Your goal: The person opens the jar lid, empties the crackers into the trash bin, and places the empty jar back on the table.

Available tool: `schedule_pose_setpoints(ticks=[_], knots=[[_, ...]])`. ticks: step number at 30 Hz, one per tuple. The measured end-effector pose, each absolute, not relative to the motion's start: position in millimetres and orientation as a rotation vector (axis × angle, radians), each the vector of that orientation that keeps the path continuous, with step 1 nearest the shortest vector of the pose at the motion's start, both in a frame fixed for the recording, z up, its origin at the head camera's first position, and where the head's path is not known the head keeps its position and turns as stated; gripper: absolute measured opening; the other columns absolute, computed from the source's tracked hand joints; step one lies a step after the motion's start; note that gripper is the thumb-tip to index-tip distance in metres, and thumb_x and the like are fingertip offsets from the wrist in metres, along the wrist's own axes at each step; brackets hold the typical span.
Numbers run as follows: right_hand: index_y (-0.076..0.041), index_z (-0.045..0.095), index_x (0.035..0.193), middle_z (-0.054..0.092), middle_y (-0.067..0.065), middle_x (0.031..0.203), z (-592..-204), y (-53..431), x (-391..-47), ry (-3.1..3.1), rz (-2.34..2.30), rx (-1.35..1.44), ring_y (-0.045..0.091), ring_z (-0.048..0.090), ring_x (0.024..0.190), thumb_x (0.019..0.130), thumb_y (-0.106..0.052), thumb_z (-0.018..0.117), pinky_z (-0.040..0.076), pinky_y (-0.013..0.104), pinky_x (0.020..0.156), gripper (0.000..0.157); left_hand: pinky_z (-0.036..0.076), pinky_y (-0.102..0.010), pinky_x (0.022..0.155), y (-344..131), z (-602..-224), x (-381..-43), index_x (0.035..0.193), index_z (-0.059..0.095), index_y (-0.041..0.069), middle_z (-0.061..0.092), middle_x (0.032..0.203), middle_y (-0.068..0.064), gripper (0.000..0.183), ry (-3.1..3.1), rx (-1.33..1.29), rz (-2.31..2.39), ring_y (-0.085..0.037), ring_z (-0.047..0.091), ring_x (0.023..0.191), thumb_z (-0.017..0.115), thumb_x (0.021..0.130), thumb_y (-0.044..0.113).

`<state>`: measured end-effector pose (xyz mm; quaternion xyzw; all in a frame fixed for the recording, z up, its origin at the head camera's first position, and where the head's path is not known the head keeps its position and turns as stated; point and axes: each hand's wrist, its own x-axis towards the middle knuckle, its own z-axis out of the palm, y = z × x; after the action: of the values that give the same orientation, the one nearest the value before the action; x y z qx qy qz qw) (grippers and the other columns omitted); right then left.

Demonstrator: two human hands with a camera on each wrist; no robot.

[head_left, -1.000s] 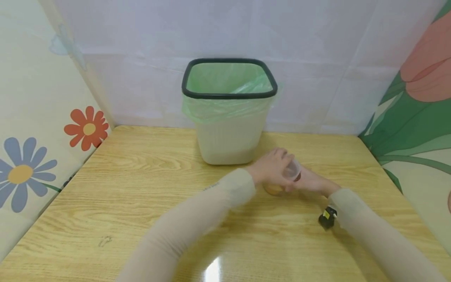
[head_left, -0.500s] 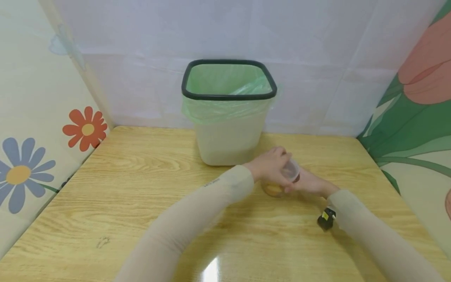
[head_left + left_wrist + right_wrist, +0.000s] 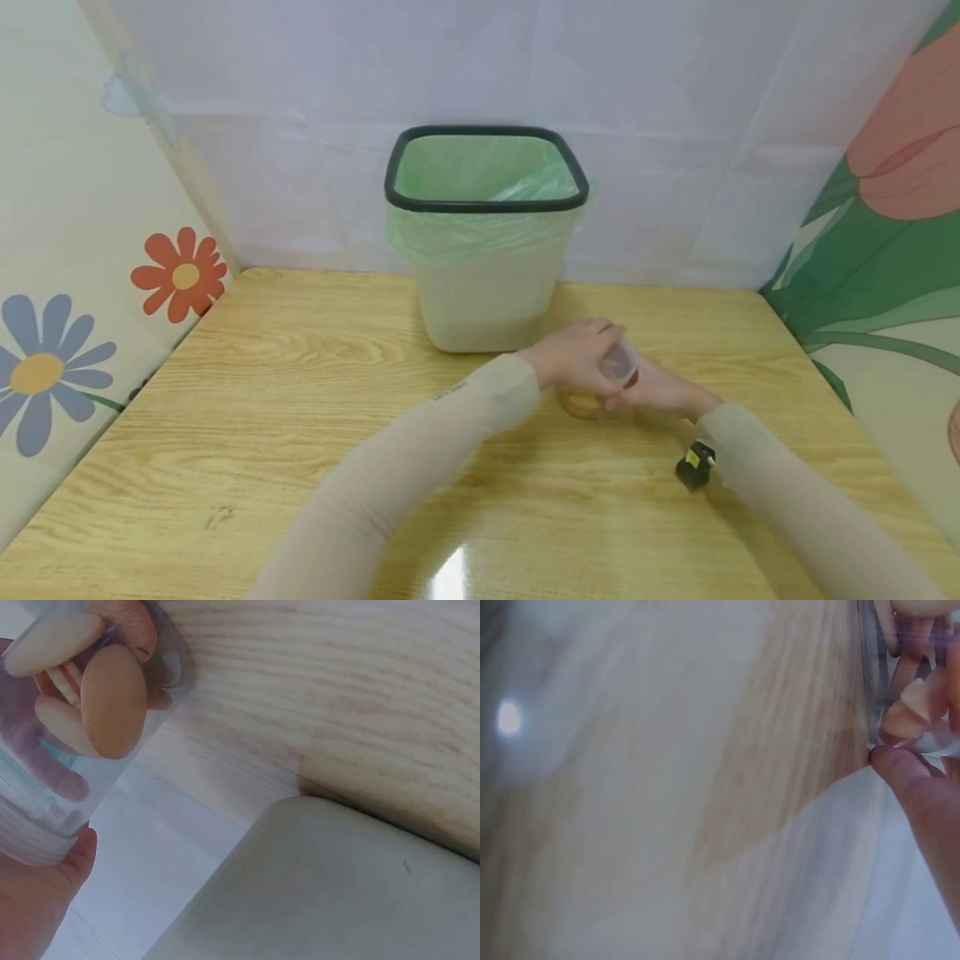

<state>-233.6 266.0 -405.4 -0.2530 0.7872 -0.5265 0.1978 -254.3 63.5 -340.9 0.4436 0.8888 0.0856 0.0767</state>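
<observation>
A clear plastic jar [image 3: 582, 405] is held tilted over the table, just in front of the bin. My left hand [image 3: 576, 354] grips its translucent lid [image 3: 36, 838], thumb along the rim in the left wrist view. Around the jar's body curls my right hand [image 3: 663, 388], its fingers [image 3: 56, 772] showing through the clear wall. Several oval cookies [image 3: 112, 701] lie inside the jar. In the right wrist view my right thumb [image 3: 922, 791] presses the jar's edge, with more cookies behind it. The left hand hides much of the jar in the head view.
A pale bin [image 3: 487, 296] with a black rim and green liner bag stands at the back middle of the wooden table [image 3: 315, 333]. A small black device [image 3: 695, 465] hangs at my right wrist. Flower-printed walls border both sides, and white sheeting covers the back.
Both hands and the jar keep almost the same place. The left fingers on the lid have shifted slightly.
</observation>
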Motion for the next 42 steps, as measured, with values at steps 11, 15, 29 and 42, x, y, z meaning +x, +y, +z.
schedule_pose_setpoints(ticks=[11,15,29,42], knots=[[0.006,0.005,0.156,0.028,0.034,0.153,-404.5,264.3,-232.6,2.224,-1.461,-0.719,0.046,0.036,0.135,0.082,-0.008,0.076,0.039,0.033,0.105,0.104,0.031,-0.032,0.119,63.6,-345.9,-251.6,0.155,0.035,0.002,0.040,0.155,-0.015,0.095,2.738,1.339,0.259,-0.027,0.039,0.142,0.068,0.087,0.060],[0.006,0.006,0.156,0.030,0.033,0.152,-404.9,264.5,-233.0,2.223,-1.466,-0.724,0.043,0.039,0.133,0.082,-0.007,0.076,0.040,0.033,0.104,0.103,0.033,-0.032,0.118,64.2,-346.9,-249.1,0.154,0.036,0.002,0.041,0.154,-0.014,0.094,2.769,1.309,0.292,-0.028,0.041,0.142,0.067,0.087,0.060],[0.007,0.003,0.156,0.028,0.035,0.152,-405.4,264.4,-232.2,2.195,-1.483,-0.738,0.045,0.037,0.133,0.080,-0.005,0.073,0.042,0.036,0.103,0.104,0.034,-0.031,0.117,65.4,-345.2,-239.2,0.153,0.039,0.004,0.043,0.153,-0.013,0.089,2.827,1.206,0.358,-0.025,0.042,0.140,0.066,0.088,0.058],[0.009,0.008,0.154,0.035,0.035,0.145,-404.6,264.4,-232.3,2.214,-1.500,-0.714,0.023,0.049,0.119,0.077,-0.003,0.074,0.047,0.027,0.097,0.102,0.036,-0.035,0.116,74.6,-345.9,-230.6,0.149,0.042,0.000,0.047,0.148,-0.016,0.091,2.938,1.063,0.339,-0.027,0.044,0.138,0.065,0.087,0.062]])
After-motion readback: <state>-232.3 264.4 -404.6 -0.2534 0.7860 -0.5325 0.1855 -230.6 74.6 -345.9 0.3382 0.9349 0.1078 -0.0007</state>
